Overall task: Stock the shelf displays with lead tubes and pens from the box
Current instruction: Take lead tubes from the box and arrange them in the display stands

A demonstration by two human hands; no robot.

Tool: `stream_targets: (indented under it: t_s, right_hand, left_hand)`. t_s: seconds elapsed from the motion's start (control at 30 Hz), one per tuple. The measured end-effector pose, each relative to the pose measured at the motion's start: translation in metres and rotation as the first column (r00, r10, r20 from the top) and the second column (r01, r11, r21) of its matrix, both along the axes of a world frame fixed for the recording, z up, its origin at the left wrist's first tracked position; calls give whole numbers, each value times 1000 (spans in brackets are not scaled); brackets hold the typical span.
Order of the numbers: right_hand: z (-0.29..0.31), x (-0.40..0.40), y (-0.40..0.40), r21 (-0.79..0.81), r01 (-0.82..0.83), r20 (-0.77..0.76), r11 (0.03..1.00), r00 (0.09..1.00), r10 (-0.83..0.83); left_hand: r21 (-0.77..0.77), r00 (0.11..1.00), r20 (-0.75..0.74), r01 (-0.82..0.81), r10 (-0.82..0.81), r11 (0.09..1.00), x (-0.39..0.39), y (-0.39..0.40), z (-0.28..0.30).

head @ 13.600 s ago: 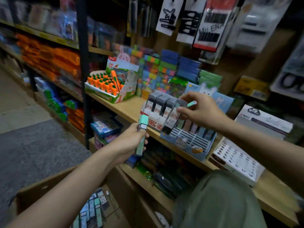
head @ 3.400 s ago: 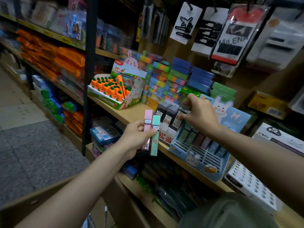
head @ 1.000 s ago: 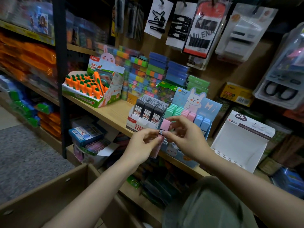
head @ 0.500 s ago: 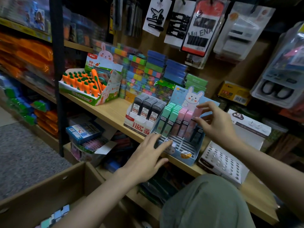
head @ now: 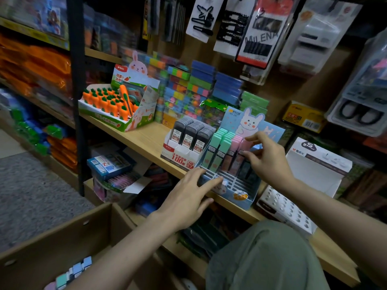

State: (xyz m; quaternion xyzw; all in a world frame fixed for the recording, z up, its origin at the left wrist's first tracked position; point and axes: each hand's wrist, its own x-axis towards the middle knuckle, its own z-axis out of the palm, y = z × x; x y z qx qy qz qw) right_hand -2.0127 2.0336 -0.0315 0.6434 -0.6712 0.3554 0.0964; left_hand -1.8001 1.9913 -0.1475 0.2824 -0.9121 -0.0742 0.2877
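Observation:
A blue bunny display (head: 240, 192) stands on the wooden shelf (head: 146, 141), holding rows of green lead tubes (head: 217, 147) and pink lead tubes (head: 234, 148). My right hand (head: 267, 162) reaches over its right side, index finger and thumb touching the tops of the pink tubes. My left hand (head: 187, 198) lies with fingers spread on the display's front grid. A white display of black lead tubes (head: 187, 141) stands just left. The cardboard box (head: 62, 235) sits low at the left with several pastel tubes (head: 73, 271) inside.
A carrot pen display (head: 117, 105) stands further left on the shelf. A white open display box (head: 314, 170) is to the right. Stacked colourful packs (head: 201, 86) fill the back. Hanging packets (head: 257, 32) are overhead. My knee (head: 266, 258) is below the shelf.
The pink tube I held in both hands a second ago now stands in the bunny display. My left hand has moved onto the display's front; my right fingers have drawn closer over the pink tubes.

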Motion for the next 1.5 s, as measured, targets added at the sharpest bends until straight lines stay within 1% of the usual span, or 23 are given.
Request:
stream_targets:
  t_s: [0.13, 0.27, 0.43, 0.5, 0.57, 0.63, 0.7, 0.77, 0.83, 0.9, 1.0, 1.07, 1.13, 1.2, 1.27, 1.33, 1.4, 1.43, 1.5]
  right_hand:
    - [-5, 4, 0, 11, 68, -67, 998, 996, -67]
    - [-11, 8, 1, 0, 110, -88, 994, 990, -110]
    - [-7, 11, 4, 68, 163, -136, 984, 979, -153]
    - [-5, 15, 10, 43, 174, -111, 984, 979, -168]
    - [-4, 22, 21, -42, 154, -31, 987, 987, -155]
    - [-6, 38, 32, -91, 102, 80, 991, 992, -95]
    - [-15, 60, 38, -30, 9, 161, 1000, 987, -4]
    - [-29, 87, 36, 65, -101, 207, 993, 975, 86]
    - [-50, 119, 29, 161, -213, 269, 964, 949, 165]
    - [-77, 151, 20, 253, -312, 314, 916, 922, 227]
    - [-125, 194, 12, 403, -429, 376, 809, 883, 281]
    - [-159, 217, 9, 496, -482, 403, 722, 864, 300]
    - [-195, 236, 8, 565, -527, 440, 635, 843, 308]
    - [-229, 251, 10, 637, -544, 449, 546, 838, 312]
    - [-265, 260, 14, 729, -546, 417, 413, 832, 365]
    - [-299, 267, 20, 810, -532, 409, 247, 814, 412]
    - [-328, 271, 25, 861, -489, 400, 138, 820, 409]
    - [-340, 271, 28, 873, -474, 397, 112, 825, 402]
    - [-364, 270, 30, 881, -462, 383, 105, 824, 417]
  left_hand:
    - [8, 1000, -11, 3, -3, 1000, -1, 0, 0]
    - [13, 1000, 7, 16, -16, 1000, 0, -1, -1]
    - [75, 997, 70, 39, -44, 996, 3, 1, 3]
    - [132, 995, 66, 65, -75, 989, 8, 5, 7]
    - [198, 995, -19, 95, -93, 976, 16, 11, 10]
    - [256, 986, -158, 101, -61, 961, 25, 17, 11]
    - [339, 957, -290, 85, 18, 937, 38, 23, 7]
    - [470, 934, -331, 42, 132, 882, 56, 27, -2]
    - [625, 910, -310, -24, 276, 781, 81, 29, -21]
    - [772, 841, -261, -113, 474, 626, 110, 31, -46]
    - [906, 656, -141, -217, 742, 363, 158, 43, -85]
    - [936, 522, -55, -269, 851, 225, 190, 55, -109]
    - [946, 393, 37, -310, 919, 95, 215, 66, -133]
    - [925, 283, 138, -380, 949, -21, 229, 81, -159]
    - [909, 227, 213, -402, 950, -108, 227, 96, -188]
    - [866, 223, 336, -455, 915, -207, 213, 112, -214]
    - [791, 238, 488, -527, 840, -310, 196, 126, -240]
    - [757, 242, 560, -539, 792, -371, 188, 133, -250]
    - [710, 232, 659, -505, 716, -491, 172, 143, -267]
